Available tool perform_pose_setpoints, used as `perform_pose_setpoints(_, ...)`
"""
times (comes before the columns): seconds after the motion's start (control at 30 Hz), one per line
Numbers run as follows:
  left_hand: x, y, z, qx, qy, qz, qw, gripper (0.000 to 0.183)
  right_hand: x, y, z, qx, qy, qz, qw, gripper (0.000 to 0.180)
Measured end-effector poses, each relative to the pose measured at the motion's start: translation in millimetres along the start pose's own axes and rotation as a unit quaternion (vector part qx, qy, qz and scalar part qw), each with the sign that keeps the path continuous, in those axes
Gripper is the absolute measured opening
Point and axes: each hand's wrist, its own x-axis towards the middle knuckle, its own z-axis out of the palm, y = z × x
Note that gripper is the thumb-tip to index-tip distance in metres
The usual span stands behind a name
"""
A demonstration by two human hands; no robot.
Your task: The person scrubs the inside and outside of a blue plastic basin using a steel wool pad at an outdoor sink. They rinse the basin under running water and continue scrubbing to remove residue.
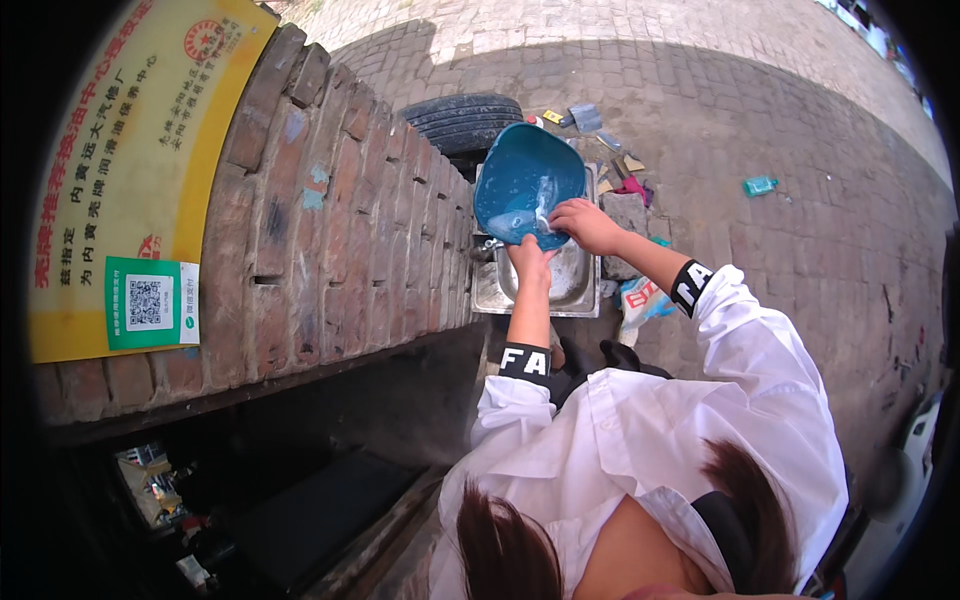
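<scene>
A blue plastic basin (517, 169) is tilted over a stainless steel sink (589, 289), its wet inside facing up. My left hand (531, 262) grips the near rim, thumb over the edge. Inside the basin, near its right wall, my right hand (589, 225) has its fingertips on a small white thing (543, 217), too blurred to name. A little water glistens at the basin's bottom. Below its left edge a metal faucet (491, 244) partly shows.
A brick wall (330, 202) with a yellow sign (150, 150) runs along the left. Behind the basin lies a tire (465, 120). To the right are a stone block (626, 214), a printed plastic bag (641, 300) and a green plastic bottle (760, 186) on brick paving (750, 112).
</scene>
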Motion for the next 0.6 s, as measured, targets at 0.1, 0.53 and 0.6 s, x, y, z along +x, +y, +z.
perform_pose_setpoints(0.1,4,-6,-13,0.023,-0.048,-0.011,0.999,0.064,-6,6,-6,-0.004,0.001,-0.006,1.0,0.029)
perform_pose_setpoints(0.53,4,-17,-2,0.094,-0.006,0.003,0.996,0.061,7,31,-11,-0.087,0.012,0.123,0.988,0.021)
perform_pose_setpoints(0.6,17,-14,-12,0.072,-0.036,-0.015,0.997,0.062,6,11,16,-0.015,-0.003,0.085,0.996,0.022)
